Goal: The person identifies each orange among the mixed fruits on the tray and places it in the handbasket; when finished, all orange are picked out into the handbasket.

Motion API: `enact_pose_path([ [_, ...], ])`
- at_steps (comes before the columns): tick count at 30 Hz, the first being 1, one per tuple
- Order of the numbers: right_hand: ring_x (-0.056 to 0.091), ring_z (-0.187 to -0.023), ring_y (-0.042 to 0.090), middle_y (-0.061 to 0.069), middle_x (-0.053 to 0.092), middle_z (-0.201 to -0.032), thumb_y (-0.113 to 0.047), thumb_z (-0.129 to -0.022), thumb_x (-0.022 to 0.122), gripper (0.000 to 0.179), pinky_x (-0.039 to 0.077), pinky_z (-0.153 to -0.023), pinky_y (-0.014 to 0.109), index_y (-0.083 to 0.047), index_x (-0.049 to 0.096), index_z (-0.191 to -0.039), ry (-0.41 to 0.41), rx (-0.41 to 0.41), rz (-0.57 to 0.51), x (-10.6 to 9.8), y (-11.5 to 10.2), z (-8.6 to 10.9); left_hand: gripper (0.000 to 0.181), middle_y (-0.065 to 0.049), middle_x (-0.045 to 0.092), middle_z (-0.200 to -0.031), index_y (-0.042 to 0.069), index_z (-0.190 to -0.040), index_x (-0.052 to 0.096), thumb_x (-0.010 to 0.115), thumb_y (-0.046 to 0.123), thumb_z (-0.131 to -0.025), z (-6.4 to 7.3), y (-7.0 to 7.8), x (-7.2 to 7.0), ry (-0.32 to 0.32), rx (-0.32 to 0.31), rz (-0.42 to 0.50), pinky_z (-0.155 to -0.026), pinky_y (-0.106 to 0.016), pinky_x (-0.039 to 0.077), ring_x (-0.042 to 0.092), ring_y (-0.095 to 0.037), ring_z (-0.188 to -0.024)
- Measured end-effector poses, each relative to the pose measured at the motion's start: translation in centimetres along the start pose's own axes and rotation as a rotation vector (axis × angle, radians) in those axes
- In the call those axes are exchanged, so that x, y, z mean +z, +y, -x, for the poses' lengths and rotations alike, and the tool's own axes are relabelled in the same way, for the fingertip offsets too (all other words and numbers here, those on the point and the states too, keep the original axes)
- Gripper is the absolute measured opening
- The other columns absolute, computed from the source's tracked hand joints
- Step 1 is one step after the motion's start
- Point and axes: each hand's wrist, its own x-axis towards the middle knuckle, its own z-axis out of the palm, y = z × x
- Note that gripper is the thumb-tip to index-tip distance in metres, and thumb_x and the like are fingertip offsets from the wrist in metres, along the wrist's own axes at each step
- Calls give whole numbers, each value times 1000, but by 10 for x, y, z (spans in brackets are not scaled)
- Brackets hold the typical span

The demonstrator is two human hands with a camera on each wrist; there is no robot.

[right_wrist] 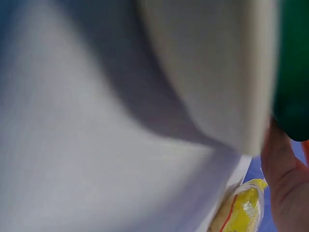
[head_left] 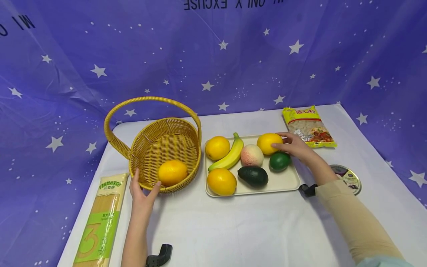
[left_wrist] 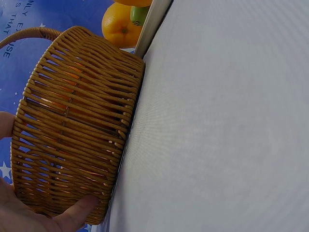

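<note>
A wicker basket (head_left: 166,148) with a tall handle stands on the left, one orange (head_left: 172,172) lying inside near its front. My left hand (head_left: 141,194) grips the basket's near rim; in the left wrist view its thumb lies against the woven side (left_wrist: 77,125). On the right, my right hand (head_left: 295,145) has thumb and fingers round an orange (head_left: 268,143) at the back right of a cream tray (head_left: 287,181). Also on the tray are two more oranges, a banana (head_left: 230,154), a peach (head_left: 252,155), a dark avocado (head_left: 253,176) and a green fruit (head_left: 279,161) just below my right hand.
Spaghetti in a long pack (head_left: 100,222) lies along the left table edge. Behind my right hand is a yellow food bag (head_left: 310,126). A round tin (head_left: 350,180) sits partly behind my right forearm. Purple star-patterned cloth (head_left: 207,66) hangs behind the white table (head_left: 240,230).
</note>
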Motion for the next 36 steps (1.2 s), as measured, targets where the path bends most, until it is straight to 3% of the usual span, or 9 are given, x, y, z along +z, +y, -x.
enact_pose_path([
  [11, 47, -102, 27, 23, 43, -132, -48, -83, 72, 86, 47, -75, 25, -8, 34, -148, 39, 18, -54, 2, 4, 3, 89, -10, -13, -158, 24, -156, -3, 62, 21, -94, 2, 1, 1, 6, 16, -14, -113, -56, 5, -5, -34, -145],
  [20, 57, -87, 12, 25, 38, -136, -42, -84, 74, 86, 53, -76, 21, -8, 31, -150, 84, 13, -141, -3, -4, 10, 90, -10, -13, -158, 23, -156, -3, 62, 20, -94, 1, -1, 1, 1, 19, -12, -113, -56, 5, -6, -33, -145],
  [28, 61, -87, 6, 23, 36, -139, -31, -87, 73, 80, 51, -87, 35, -7, 30, -151, 74, -52, -259, -5, -23, 19, 90, -11, -12, -158, 23, -156, -3, 62, 21, -94, 2, -1, 0, 5, 19, -18, -113, -57, 5, -5, -34, -145],
  [36, 61, -93, 13, 19, 44, -132, -21, -88, 72, 70, 53, -83, 35, -4, 37, -146, 52, -161, -324, 7, -46, 28, 90, -9, -13, -158, 25, -156, -3, 62, 23, -94, 2, -1, 1, 2, 20, -14, -113, -56, 6, -5, -32, -145],
])
